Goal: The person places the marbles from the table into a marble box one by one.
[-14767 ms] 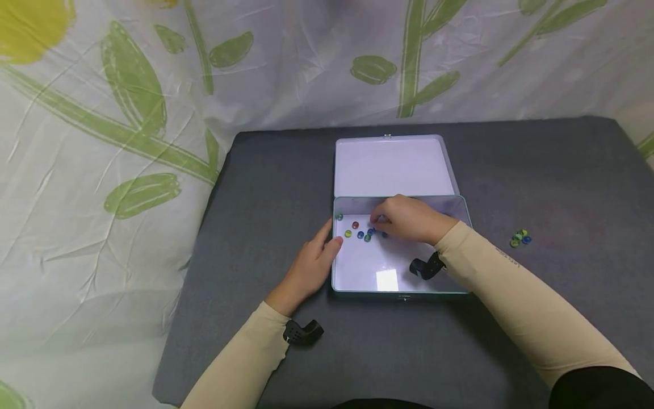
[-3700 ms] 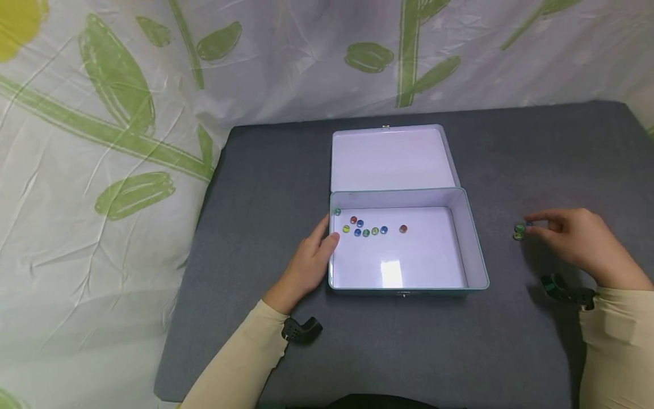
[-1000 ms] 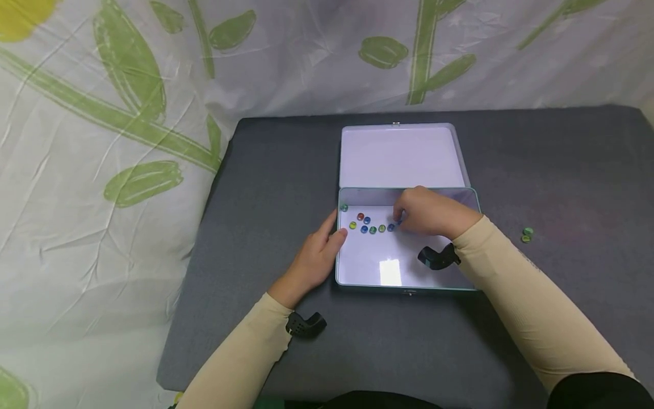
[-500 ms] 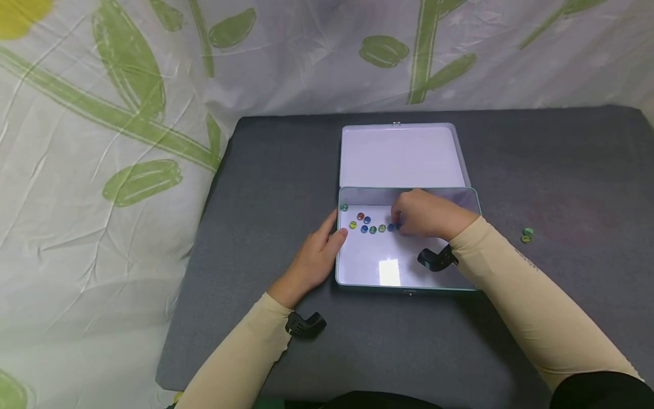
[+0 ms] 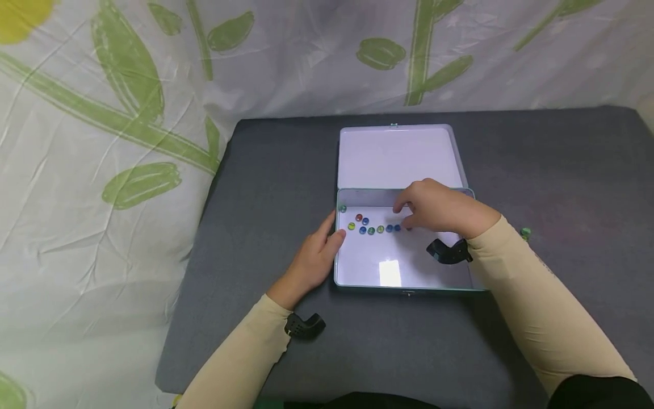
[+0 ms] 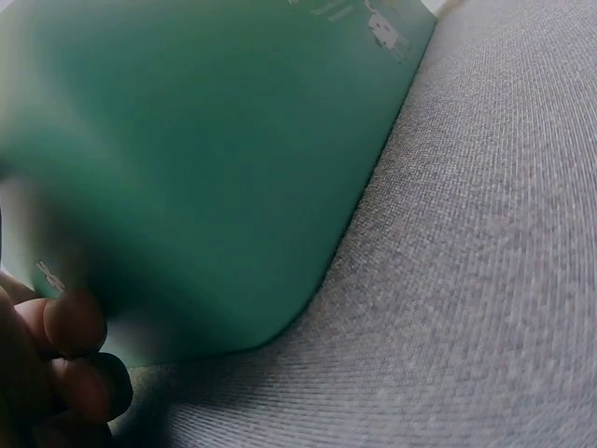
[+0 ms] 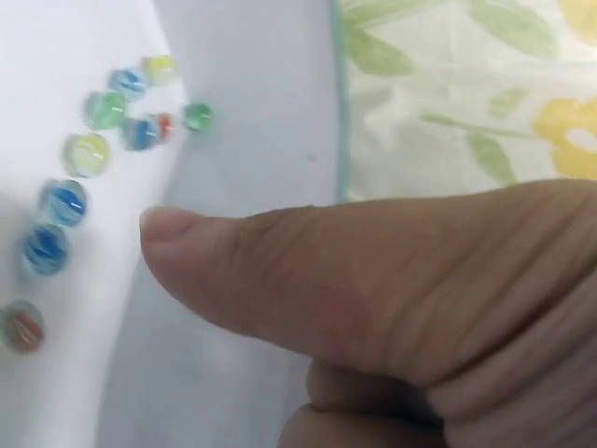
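Several glass marbles lie in a loose, crooked line on the white floor of a green tin box. My right hand hovers inside the box, thumb and forefinger apart with nothing between them. Just left of its thumb sits a blue marble. A reddish marble shows in the right wrist view; in the head view the thumb partly covers it. My left hand holds the box's left wall, thumb over the rim and fingers outside. Its fingertips appear near the box's corner in the left wrist view.
The box's lid stands opened at the back. Green marbles rest on the dark grey table to the right, partly behind the right sleeve. A patterned cloth hangs behind the table.
My right hand has let go of a blue marble, which now ends the blue pair in the line. Thumb and forefinger have spread, and the hand has shifted slightly right. The left hand stays put.
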A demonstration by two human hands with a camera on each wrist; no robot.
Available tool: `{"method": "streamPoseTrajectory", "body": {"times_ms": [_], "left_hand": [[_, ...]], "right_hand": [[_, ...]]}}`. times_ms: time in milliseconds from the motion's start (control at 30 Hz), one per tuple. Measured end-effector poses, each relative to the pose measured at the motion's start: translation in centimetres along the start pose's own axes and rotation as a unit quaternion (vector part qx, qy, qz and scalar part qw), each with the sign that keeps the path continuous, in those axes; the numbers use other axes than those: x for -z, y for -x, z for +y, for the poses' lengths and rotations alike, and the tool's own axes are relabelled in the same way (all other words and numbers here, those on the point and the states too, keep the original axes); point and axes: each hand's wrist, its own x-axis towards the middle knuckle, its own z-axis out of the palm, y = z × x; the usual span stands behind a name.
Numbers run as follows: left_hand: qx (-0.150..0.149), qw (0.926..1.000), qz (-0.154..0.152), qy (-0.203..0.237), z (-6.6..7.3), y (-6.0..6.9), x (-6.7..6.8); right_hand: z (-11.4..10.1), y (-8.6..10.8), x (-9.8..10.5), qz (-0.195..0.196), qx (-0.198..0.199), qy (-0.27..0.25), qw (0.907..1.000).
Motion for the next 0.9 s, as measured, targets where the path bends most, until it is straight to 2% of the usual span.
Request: {"method": "streamPoseTrajectory", "body": {"times_ms": [333, 600, 767, 900], "left_hand": [[0.001, 1.0000, 0.005, -0.005, -0.1, 0.0, 0.1], [-0.003, 1.0000, 0.007, -0.003, -0.1, -0.1, 0.0], [-0.004, 1.0000, 0.007, -0.005, -0.1, -0.1, 0.0], [-0.002, 1.0000, 0.009, -0.004, -0.1, -0.1, 0.0]], "right_hand": [[0.7, 2.7, 1.7, 0.052, 0.013, -0.021, 0.9983], [3.3, 5.7, 2.3, 0.109, -0.024, -0.027, 0.9934], [5.2, 7.3, 2.3, 0.124, -0.045, -0.034, 0.9907], [6.4, 8.7, 2.4, 0.133, -0.084, -0.052, 0.9862]]}}
